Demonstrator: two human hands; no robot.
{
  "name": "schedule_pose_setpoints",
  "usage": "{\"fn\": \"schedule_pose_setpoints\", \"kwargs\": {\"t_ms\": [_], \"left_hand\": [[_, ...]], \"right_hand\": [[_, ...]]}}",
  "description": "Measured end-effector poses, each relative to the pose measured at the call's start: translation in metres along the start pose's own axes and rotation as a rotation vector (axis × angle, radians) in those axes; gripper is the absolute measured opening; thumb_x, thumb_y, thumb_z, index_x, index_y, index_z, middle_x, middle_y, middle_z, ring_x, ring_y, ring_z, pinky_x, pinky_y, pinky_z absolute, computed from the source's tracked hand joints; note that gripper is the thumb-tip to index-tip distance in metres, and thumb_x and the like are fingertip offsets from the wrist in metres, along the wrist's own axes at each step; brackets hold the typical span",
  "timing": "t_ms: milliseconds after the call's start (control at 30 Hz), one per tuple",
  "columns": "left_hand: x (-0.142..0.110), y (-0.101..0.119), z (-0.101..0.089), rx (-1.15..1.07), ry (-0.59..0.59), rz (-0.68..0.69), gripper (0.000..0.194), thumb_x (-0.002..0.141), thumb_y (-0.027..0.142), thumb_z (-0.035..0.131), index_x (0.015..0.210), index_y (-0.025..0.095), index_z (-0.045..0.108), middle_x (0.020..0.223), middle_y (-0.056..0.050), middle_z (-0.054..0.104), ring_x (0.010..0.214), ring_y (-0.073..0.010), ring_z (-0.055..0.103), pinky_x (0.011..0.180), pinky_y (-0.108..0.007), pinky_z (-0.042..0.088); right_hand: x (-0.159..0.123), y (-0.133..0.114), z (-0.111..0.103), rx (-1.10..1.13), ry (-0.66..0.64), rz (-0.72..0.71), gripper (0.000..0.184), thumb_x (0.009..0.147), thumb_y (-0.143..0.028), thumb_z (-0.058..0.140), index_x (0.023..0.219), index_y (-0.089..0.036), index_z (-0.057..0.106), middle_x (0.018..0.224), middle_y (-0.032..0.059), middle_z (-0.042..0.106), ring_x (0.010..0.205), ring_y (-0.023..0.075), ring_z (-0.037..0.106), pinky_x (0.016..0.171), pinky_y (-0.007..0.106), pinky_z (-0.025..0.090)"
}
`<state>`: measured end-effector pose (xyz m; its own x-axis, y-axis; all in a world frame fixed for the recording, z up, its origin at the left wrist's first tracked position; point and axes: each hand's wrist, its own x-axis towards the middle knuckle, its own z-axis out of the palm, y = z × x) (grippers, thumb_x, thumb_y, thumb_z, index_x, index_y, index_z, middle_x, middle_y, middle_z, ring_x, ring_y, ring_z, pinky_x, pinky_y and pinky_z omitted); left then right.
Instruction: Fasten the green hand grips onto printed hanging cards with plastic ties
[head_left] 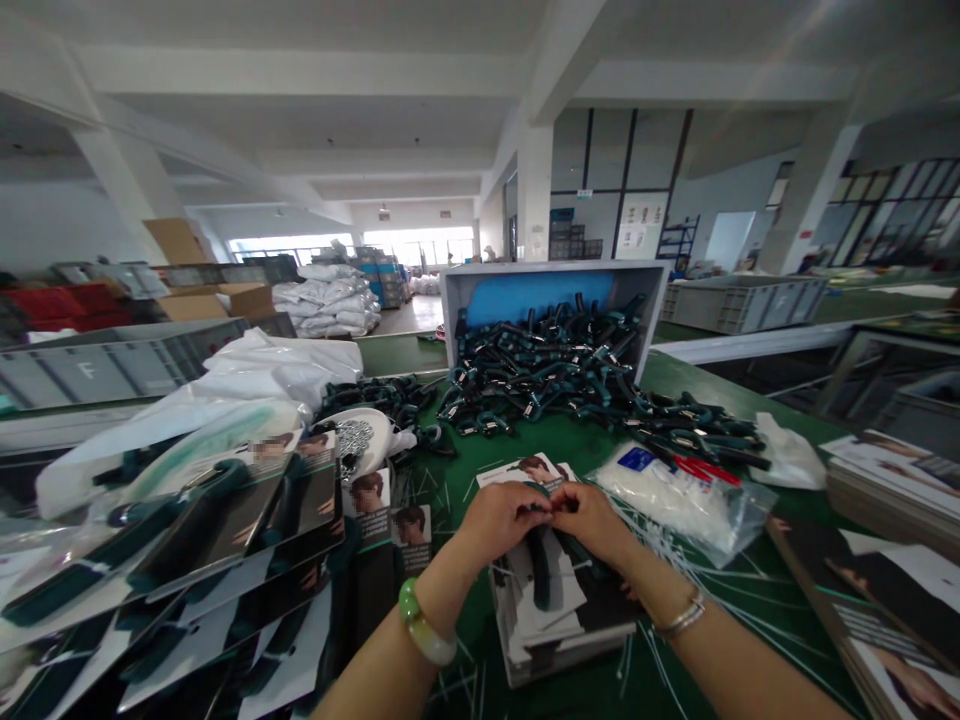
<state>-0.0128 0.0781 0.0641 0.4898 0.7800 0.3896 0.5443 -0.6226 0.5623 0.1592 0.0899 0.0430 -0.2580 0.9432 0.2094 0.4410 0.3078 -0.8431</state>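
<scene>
My left hand [504, 518] and my right hand [592, 522] meet over a stack of printed cards [551, 660]. Dark green-handled pliers [538, 572] lie on the top card, their handles pointing toward me. The fingers of my left hand close around the head end of the pliers. My right hand is closed in a pinch against the left fingertips; whatever it grips is too small to make out. White cable ties [660, 540] are strewn on the green table around the stack, and a clear bag of cable ties [671, 497] lies beyond my right hand.
A grey crate [660, 290] tipped on its side spills many pliers [555, 365] onto the table. Carded pliers [195, 530] are heaped at left, beside a white bowl [382, 440] of small metal parts. More card stacks [892, 500] stand at right.
</scene>
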Motion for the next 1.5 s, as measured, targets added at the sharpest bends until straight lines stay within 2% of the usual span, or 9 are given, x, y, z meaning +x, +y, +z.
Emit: {"fn": "schedule_pose_setpoints", "kwargs": {"t_ms": [233, 367, 467, 567, 733, 833, 1033, 1200, 1500], "left_hand": [[-0.001, 0.007, 0.012, 0.098, 0.282, 0.086, 0.016, 0.076, 0.017, 0.054, 0.079, 0.024, 0.068, 0.103, -0.004, 0.054, 0.087, -0.0155, 0.054, 0.076, -0.029, 0.044], [0.000, 0.017, 0.015, 0.104, 0.400, 0.239, 0.016, 0.077, 0.015, 0.051, 0.074, 0.020, 0.066, 0.083, -0.004, 0.053, 0.083, -0.0165, 0.051, 0.073, -0.030, 0.042], [0.002, 0.021, 0.011, 0.114, 0.346, 0.276, 0.019, 0.079, 0.015, 0.047, 0.073, 0.020, 0.065, 0.082, -0.004, 0.054, 0.082, -0.0159, 0.051, 0.074, -0.030, 0.041], [-0.003, 0.016, 0.005, 0.060, 0.239, 0.146, 0.013, 0.079, 0.022, 0.052, 0.084, 0.021, 0.064, 0.091, -0.005, 0.057, 0.089, -0.0167, 0.052, 0.079, -0.030, 0.042], [-0.022, 0.007, 0.008, 0.128, 0.117, -0.336, 0.022, 0.073, 0.034, 0.059, 0.092, 0.025, 0.063, 0.100, -0.003, 0.059, 0.092, -0.0189, 0.054, 0.080, -0.031, 0.043], [-0.028, 0.011, 0.015, 0.147, 0.127, -0.527, 0.019, 0.075, 0.039, 0.055, 0.088, 0.027, 0.064, 0.098, -0.002, 0.060, 0.091, -0.0192, 0.055, 0.074, -0.029, 0.043], [-0.025, 0.020, 0.020, 0.137, 0.137, -0.582, 0.019, 0.072, 0.043, 0.056, 0.083, 0.031, 0.066, 0.100, -0.001, 0.058, 0.100, -0.0224, 0.052, 0.080, -0.033, 0.041], [-0.017, 0.025, 0.022, 0.158, 0.159, -0.607, 0.036, 0.063, 0.056, 0.060, 0.092, 0.034, 0.065, 0.112, -0.001, 0.054, 0.106, -0.0254, 0.049, 0.082, -0.036, 0.042], [-0.004, 0.016, 0.024, 0.109, 0.072, -0.613, 0.036, 0.060, 0.059, 0.062, 0.079, 0.029, 0.070, 0.101, -0.002, 0.060, 0.101, -0.0237, 0.051, 0.083, -0.033, 0.042]], "right_hand": [[-0.006, -0.005, 0.003, 0.161, 0.046, -0.227, 0.010, 0.070, -0.027, 0.061, 0.073, -0.018, 0.062, 0.077, 0.0011, 0.064, 0.076, 0.0155, 0.057, 0.072, 0.027, 0.043], [0.001, -0.007, 0.003, -0.122, -0.025, -0.309, 0.008, 0.072, -0.020, 0.055, 0.072, -0.018, 0.063, 0.075, 0.0015, 0.062, 0.075, 0.0159, 0.057, 0.071, 0.026, 0.043], [0.009, -0.006, 0.002, -0.392, -0.078, -0.314, 0.013, 0.072, -0.020, 0.056, 0.081, -0.019, 0.065, 0.080, 0.0038, 0.061, 0.076, 0.0171, 0.057, 0.068, 0.026, 0.044], [0.010, -0.001, -0.001, -0.419, -0.068, -0.362, 0.017, 0.073, -0.019, 0.057, 0.087, -0.019, 0.066, 0.091, 0.0063, 0.061, 0.085, 0.0184, 0.057, 0.073, 0.028, 0.044], [-0.005, -0.002, -0.008, -0.290, 0.080, -0.519, 0.014, 0.082, -0.026, 0.053, 0.080, -0.020, 0.066, 0.084, 0.0040, 0.063, 0.083, 0.0154, 0.057, 0.078, 0.029, 0.043], [-0.022, -0.011, -0.010, -0.527, 0.031, -0.572, 0.015, 0.081, -0.023, 0.053, 0.073, -0.019, 0.064, 0.076, 0.0041, 0.062, 0.078, 0.0167, 0.055, 0.071, 0.029, 0.043], [-0.045, -0.020, -0.008, -0.819, -0.100, -0.550, 0.018, 0.079, -0.014, 0.049, 0.069, -0.019, 0.063, 0.077, 0.0054, 0.058, 0.080, 0.0171, 0.050, 0.067, 0.026, 0.040], [-0.046, -0.015, -0.009, -0.746, -0.024, -0.498, 0.016, 0.077, -0.014, 0.052, 0.069, -0.020, 0.065, 0.080, 0.0047, 0.054, 0.077, 0.0164, 0.049, 0.066, 0.027, 0.040], [-0.050, -0.007, -0.012, -0.577, 0.074, -0.489, 0.022, 0.084, -0.026, 0.048, 0.070, -0.019, 0.064, 0.074, 0.0050, 0.052, 0.071, 0.0155, 0.049, 0.061, 0.026, 0.038]]}}
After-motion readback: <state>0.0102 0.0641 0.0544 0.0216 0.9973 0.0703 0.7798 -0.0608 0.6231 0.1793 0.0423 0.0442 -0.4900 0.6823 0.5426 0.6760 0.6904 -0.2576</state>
